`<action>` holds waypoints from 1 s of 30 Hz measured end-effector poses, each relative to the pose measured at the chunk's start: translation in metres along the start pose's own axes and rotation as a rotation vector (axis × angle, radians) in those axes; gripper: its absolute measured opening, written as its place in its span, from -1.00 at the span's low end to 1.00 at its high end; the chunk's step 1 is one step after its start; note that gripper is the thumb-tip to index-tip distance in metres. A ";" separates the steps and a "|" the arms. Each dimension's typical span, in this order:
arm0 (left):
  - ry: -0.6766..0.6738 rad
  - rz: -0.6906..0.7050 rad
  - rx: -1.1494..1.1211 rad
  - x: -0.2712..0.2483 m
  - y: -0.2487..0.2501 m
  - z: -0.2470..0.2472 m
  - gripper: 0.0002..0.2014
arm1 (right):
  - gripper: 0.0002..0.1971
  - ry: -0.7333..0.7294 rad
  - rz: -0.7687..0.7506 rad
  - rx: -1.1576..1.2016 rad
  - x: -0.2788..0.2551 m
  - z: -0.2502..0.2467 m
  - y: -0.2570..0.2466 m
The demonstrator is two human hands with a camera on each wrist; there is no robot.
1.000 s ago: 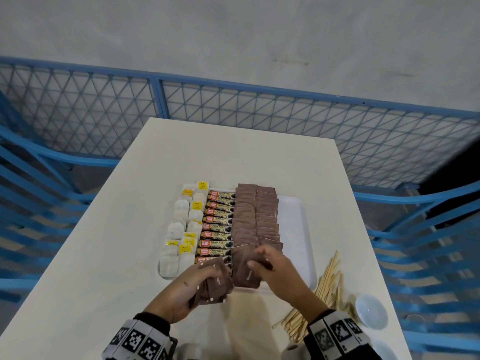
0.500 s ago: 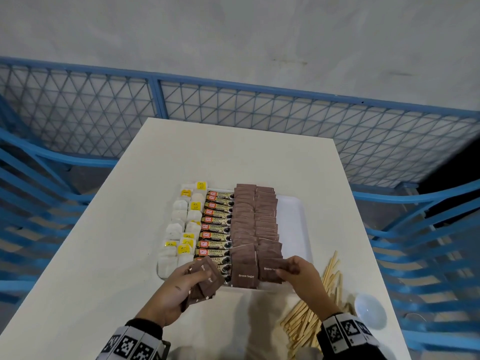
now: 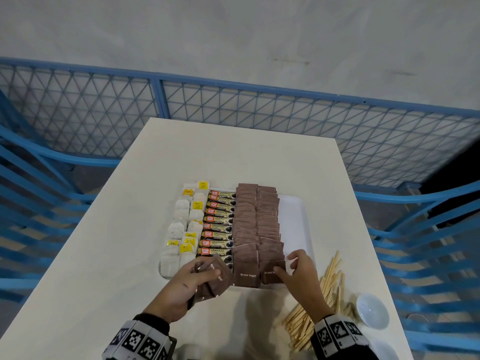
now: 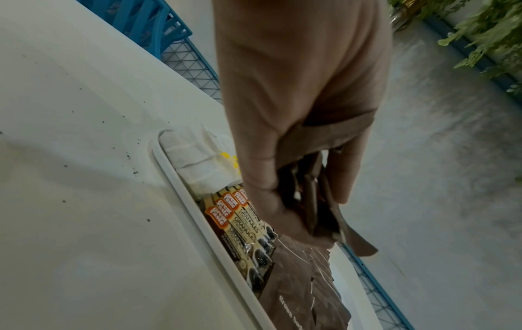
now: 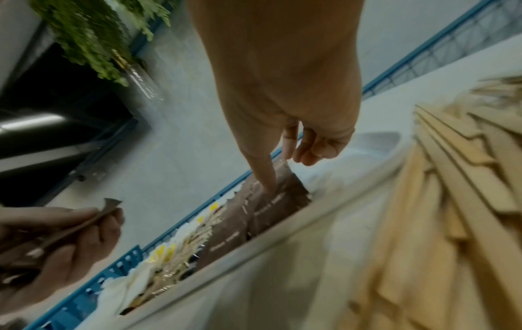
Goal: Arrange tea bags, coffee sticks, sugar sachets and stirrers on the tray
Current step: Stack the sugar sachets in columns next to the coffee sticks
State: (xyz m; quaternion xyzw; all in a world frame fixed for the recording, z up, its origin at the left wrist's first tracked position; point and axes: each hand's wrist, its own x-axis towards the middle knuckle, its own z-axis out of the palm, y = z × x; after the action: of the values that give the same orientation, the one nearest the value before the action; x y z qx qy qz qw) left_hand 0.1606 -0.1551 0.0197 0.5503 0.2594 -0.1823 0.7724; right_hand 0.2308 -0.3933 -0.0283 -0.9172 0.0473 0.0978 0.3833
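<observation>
since half a second ago the right hand (image 3: 298, 275) has let go of the sachet it was bringing in and now has its forefinger stretched out, pressing down on the nearest sachet of the right-hand sugar column, the other fingers loosely bent and holding nothing. that sachet, which was in the air between finger and thumb before, now lies flat at the near end of the tray (image 3: 294, 219). the left hand (image 3: 187, 287) has stayed at the near left corner of the tray, fingers and thumb curled round a small fanned stack of brown sugar sachets (image 3: 217, 280).

on the white tray the goods run in columns: tea bags (image 3: 185, 224) with yellow tags on the left, coffee sticks (image 3: 219, 226) beside them, then two overlapping columns of laid sugar sachets (image 3: 255, 229); a bare white strip of tray lies along the right edge. the wrist views show the same row from low down, blurred in part.

wooden stirrers (image 3: 324, 300) lie in a loose heap on the bench (image 3: 117, 250), just right of the tray and off it, under and beside the right wrist. a small white bowl (image 3: 372, 310) sits near the bench's right edge, next to the stirrers. blue mesh railing (image 3: 233, 110) stands beyond the far end of the bench.
</observation>
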 end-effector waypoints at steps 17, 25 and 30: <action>0.016 -0.047 -0.068 0.003 0.004 0.006 -0.90 | -0.81 -0.593 -0.171 0.397 -0.021 0.008 -0.074; 0.077 -0.030 -0.052 0.006 0.001 -0.016 -0.69 | -0.91 -0.327 -0.049 0.367 0.002 -0.025 -0.029; 0.083 -0.017 -0.044 0.006 0.001 -0.016 -0.72 | -0.82 -0.274 -0.027 0.085 0.005 -0.021 0.003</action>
State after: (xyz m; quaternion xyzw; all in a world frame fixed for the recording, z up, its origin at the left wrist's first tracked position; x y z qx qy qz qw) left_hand 0.1630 -0.1393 0.0123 0.5379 0.2998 -0.1603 0.7715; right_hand 0.2377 -0.4108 -0.0170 -0.8788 -0.0136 0.2151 0.4258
